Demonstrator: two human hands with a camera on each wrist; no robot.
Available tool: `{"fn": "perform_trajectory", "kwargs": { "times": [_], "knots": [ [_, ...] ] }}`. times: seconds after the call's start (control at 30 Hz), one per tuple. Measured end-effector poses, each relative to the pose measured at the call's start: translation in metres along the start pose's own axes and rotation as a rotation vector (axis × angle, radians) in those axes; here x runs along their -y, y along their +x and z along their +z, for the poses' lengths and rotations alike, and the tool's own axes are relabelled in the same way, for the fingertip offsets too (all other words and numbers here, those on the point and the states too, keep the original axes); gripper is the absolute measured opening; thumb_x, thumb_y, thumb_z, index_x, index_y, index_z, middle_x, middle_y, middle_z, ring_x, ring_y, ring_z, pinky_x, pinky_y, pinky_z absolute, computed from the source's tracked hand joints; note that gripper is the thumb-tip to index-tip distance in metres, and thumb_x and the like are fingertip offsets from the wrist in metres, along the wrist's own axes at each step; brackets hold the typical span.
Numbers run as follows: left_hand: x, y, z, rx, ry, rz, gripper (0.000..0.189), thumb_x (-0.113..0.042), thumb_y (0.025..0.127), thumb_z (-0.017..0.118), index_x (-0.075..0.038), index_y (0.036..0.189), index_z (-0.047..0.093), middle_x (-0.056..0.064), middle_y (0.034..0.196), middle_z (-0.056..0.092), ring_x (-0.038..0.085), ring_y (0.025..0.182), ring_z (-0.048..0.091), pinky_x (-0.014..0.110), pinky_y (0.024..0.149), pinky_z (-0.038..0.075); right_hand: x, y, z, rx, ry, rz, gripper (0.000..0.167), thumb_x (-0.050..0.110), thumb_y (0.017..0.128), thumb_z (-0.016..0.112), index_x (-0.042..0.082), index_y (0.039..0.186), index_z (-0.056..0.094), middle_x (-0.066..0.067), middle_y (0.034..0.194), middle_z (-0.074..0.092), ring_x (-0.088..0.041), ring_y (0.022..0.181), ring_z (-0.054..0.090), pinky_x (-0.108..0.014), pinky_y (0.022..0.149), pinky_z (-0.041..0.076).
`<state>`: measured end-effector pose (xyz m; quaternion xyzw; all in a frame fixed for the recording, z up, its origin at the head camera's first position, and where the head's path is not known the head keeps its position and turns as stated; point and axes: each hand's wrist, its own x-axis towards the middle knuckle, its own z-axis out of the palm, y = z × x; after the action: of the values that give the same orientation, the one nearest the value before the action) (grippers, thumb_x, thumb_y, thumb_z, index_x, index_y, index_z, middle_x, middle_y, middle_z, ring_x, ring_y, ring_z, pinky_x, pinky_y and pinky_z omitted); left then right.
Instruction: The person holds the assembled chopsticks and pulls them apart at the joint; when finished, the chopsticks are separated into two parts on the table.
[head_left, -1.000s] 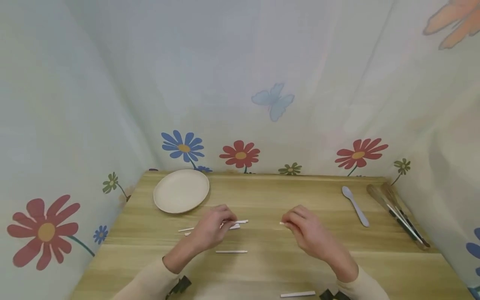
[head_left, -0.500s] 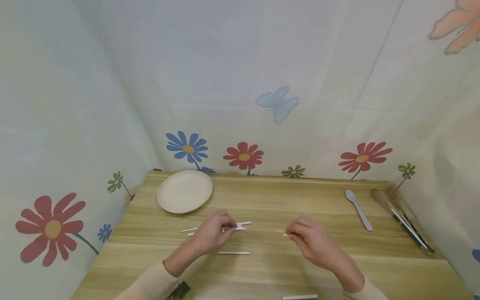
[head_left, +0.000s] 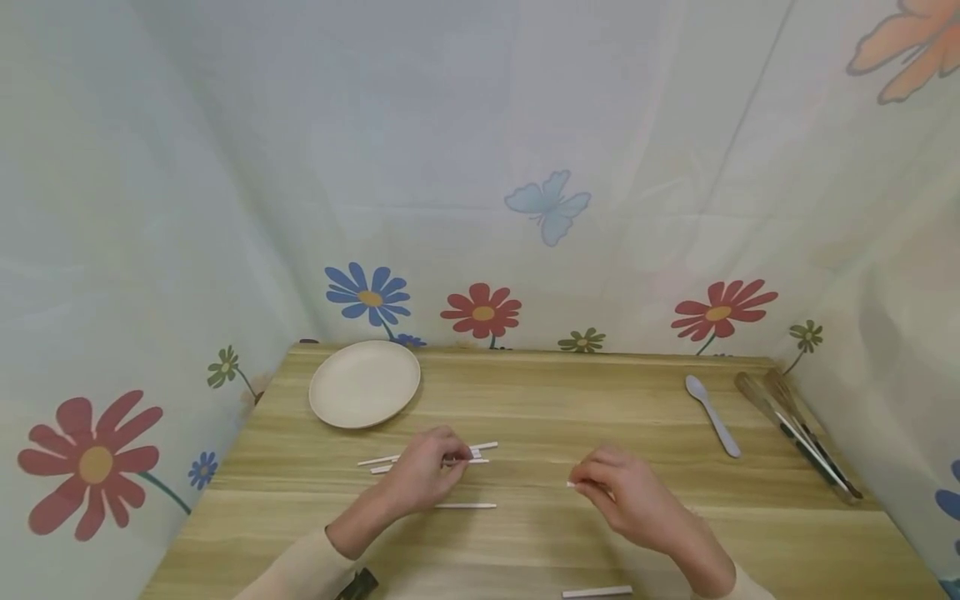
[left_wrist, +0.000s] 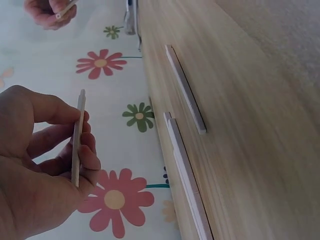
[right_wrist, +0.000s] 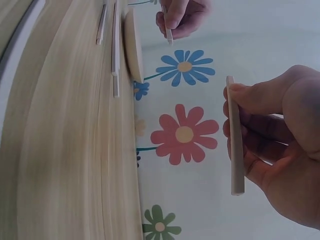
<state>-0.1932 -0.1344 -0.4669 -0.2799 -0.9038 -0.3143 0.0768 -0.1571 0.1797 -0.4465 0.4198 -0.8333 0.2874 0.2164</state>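
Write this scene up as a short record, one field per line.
Left hand: pinches a pale stick, raised above the table
Right hand: pinches another pale stick, also raised
Loose sticks: several on the table, some grouped near the left hand, one near the head view's bottom edge
Plate: round, far left
Spoon: right side, beside long-handled tools

At three o'clock the right hand point(right_wrist: 287, 135) pinches a pale stick point(right_wrist: 235, 140) — toward twelve, the left hand point(right_wrist: 186, 19) holds a second stick point(right_wrist: 169, 35) — and at eleven, more sticks point(right_wrist: 115, 47) lie near a plate point(right_wrist: 132, 45).
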Motion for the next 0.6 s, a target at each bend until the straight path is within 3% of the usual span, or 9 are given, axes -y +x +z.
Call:
{"fn": "perform_trajectory", "kwargs": {
  "times": [0.6],
  "knots": [
    [0.007,-0.004,0.007,0.034,-0.007,0.017,0.011,-0.005,0.081,0.068,-0.009,0.089,0.075,-0.005,0.085,0.064,0.007,0.077,0.060,0.020,0.069,0.052,0.006,-0.018,0.004,0.085,0.035,-0.031,0.023,0.003,0.080,0.076,0.021,0.092,0.069,0.011,0.089,0.066,-0.002,0.080,0.058,-0.008,0.069,0.044]
  ]
}}
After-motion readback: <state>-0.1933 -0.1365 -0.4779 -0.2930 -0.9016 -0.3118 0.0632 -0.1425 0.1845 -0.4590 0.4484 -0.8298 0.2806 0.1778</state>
